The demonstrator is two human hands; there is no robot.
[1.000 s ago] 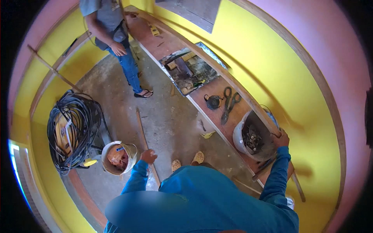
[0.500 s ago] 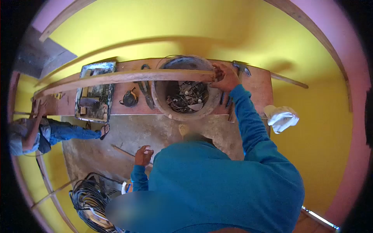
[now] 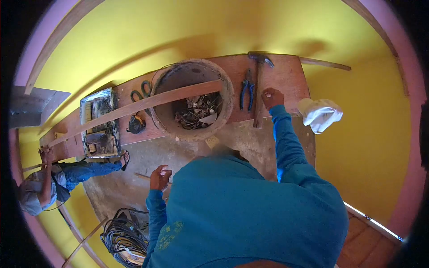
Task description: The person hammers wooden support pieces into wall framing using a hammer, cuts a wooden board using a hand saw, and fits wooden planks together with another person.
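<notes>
Right hand (image 3: pixel 273 97) is seen curled just right of the claw hammer (image 3: pixel 259 96) on the surface (image 3: pixel 288 76), left hand (image 3: pixel 160 177) is half-curled, whether either grip is loaded cannot be told, and pliers (image 3: pixel 247 81) left of the hammer are best kept clear of any reach.

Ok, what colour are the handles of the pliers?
Blue; the pliers' handles show best in the head view.

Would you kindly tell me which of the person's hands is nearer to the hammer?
Right: the right hand is close beside the hammer, just right of its handle, while the left hand is well away, toward the picture's lower left.
</notes>
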